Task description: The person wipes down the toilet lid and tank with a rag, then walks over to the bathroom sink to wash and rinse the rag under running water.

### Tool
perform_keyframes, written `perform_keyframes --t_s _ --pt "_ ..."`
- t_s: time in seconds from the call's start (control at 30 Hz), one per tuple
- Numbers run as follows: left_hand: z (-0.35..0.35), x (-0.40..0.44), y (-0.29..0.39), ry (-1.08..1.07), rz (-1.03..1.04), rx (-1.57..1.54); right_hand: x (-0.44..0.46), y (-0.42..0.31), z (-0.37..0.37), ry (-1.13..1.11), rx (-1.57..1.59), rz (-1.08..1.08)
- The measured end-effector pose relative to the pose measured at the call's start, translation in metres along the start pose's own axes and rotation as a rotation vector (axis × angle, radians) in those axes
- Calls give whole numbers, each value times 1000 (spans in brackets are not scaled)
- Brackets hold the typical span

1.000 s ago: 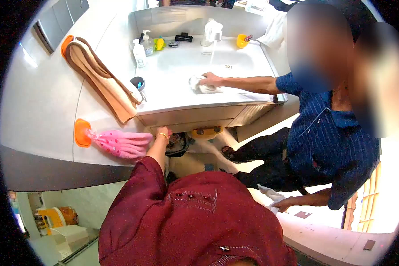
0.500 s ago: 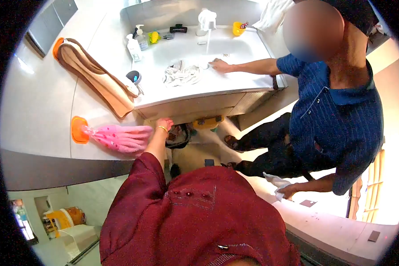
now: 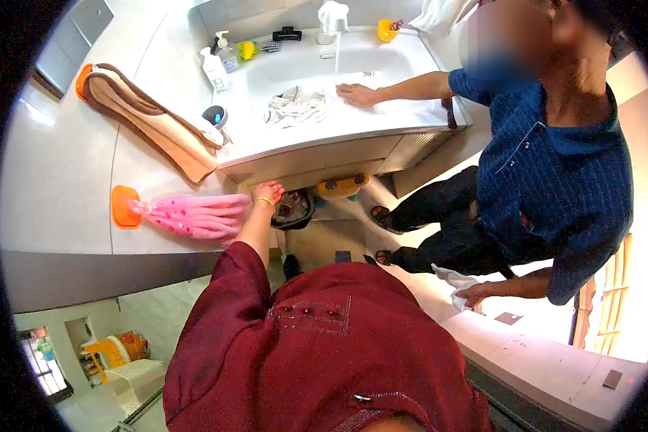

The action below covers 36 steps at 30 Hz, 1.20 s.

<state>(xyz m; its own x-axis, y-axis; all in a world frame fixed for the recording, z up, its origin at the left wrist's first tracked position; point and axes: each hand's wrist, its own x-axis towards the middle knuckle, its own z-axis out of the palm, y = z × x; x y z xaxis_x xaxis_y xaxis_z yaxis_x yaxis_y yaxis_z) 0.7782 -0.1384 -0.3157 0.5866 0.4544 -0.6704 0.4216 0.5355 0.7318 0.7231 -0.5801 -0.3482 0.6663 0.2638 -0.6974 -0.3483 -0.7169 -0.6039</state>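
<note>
My left hand (image 3: 268, 192) hangs in front of the washbasin cabinet, fingers loosely bent and apart, with nothing seen in it. A pink towel (image 3: 201, 214) on an orange hook lies just left of its wrist. Below and to the right of the hand is a dark bin (image 3: 295, 209). My right hand is out of view. Another person's hand (image 3: 358, 95) rests on the rim of the basin (image 3: 381, 119), beside a crumpled white cloth (image 3: 297, 108). That person's other hand holds a white cloth (image 3: 453, 282) low at their side.
Water runs from the faucet (image 3: 333, 18). Pump bottles (image 3: 214, 70), a dark cup (image 3: 214, 115) and a yellow cup (image 3: 387, 30) stand around the basin. A brown towel (image 3: 155, 126) hangs on the left wall. The other person (image 3: 554, 173) stands at the right.
The view has shifted slightly. The other person's hand on the basin now lies flatter, with its fingers stretched out. My left hand stays near the pink towel.
</note>
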Motion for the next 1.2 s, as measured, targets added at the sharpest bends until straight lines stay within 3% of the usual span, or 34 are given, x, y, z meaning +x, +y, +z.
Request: perform_keyframes --t_s 0.13,0.23,0.3,0.4,0.93,1.2 --pt "-9 27 -6 -23 2 -37 -55 88 -18 37 -3 159" --pt "3 -17 19 -163 0 -326 -91 139 -27 70 13 282" --pt "2 -27 25 -396 43 -476 -110 158 -30 89 45 349" --pt "4 -33 31 -525 47 -554 -127 169 -36 110 89 396" --pt "25 -93 55 -412 184 -495 -98 171 -70 24 58 301" --pt "16 -75 60 -385 65 -473 -80 143 -59 -8 -254 250"
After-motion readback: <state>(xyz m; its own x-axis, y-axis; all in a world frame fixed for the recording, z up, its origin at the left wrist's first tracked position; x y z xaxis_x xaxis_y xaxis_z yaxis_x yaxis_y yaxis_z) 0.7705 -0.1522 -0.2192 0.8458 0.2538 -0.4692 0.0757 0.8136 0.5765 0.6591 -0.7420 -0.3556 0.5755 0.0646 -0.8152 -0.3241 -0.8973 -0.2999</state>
